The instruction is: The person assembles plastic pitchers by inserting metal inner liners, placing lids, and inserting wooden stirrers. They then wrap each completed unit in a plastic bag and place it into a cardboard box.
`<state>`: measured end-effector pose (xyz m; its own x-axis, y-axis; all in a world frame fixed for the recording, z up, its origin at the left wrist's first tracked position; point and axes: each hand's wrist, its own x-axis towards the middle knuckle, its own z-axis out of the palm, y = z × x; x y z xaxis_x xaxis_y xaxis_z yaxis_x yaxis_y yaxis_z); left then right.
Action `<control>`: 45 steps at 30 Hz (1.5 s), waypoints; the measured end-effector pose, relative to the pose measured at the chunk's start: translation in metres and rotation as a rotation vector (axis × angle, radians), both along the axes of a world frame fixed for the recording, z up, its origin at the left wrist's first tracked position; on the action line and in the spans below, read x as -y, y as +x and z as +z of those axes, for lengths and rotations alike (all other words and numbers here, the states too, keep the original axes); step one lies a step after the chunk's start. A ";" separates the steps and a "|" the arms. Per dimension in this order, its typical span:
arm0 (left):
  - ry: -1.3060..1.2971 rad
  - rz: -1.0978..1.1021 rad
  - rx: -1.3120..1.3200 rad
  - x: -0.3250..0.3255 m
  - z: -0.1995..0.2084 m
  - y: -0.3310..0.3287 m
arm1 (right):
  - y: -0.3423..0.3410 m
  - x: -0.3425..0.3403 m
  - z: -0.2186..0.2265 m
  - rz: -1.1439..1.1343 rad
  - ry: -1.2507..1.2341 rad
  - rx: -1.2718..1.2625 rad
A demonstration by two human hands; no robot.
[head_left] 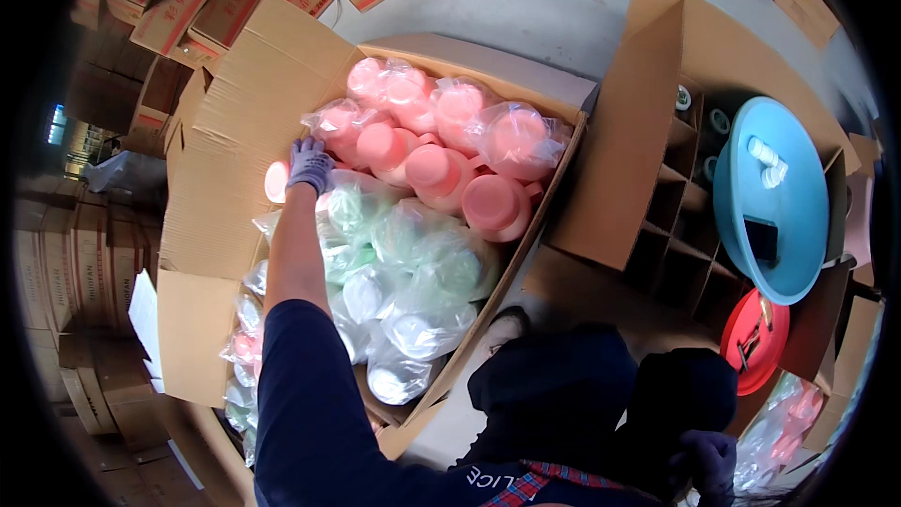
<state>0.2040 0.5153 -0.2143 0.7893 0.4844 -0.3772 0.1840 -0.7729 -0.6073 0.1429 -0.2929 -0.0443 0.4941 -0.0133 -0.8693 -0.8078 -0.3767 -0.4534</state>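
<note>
My left hand (309, 167), in a pale purple-grey glove, reaches into a large open cardboard box (253, 108). Its fingers are extended and rest among the jugs at the box's left side, beside a pink round lid (276, 181). Pink jugs (436, 172) with round lids and handles fill the far part, some in clear plastic bags. Nearer me are bagged pale green jugs (408, 230) and bagged white jugs (413, 330). My right hand (710, 458), in a dark purple glove, is low at the right beside my leg; shadow hides its fingers.
At the right stands a divided carton (657, 235). A blue basin (802, 225) holding white pieces and a dark flat object rests on it. Below is a red basin (762, 357) with small tools. Stacked cartons (89, 253) line the left; bagged pink items (793, 418) lie lower right.
</note>
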 end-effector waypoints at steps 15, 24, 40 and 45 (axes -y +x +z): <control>-1.658 -0.114 0.999 0.396 0.290 -0.162 | -0.046 -0.039 0.032 0.390 0.462 1.268; -2.099 -0.003 0.990 0.605 0.201 -0.232 | -0.100 0.055 0.096 0.100 0.115 1.478; -2.478 0.489 0.620 0.562 0.255 -0.260 | -0.155 0.139 0.026 -0.683 0.245 1.318; -2.051 -0.308 0.946 0.584 0.265 -0.244 | -0.151 0.091 0.059 0.316 0.135 1.546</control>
<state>-0.0403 -0.0682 0.0506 0.9327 -0.0644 0.3549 -0.3597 -0.0933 0.9284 -0.0081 -0.3843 0.0144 0.8344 0.2900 0.4686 0.5463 -0.3236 -0.7725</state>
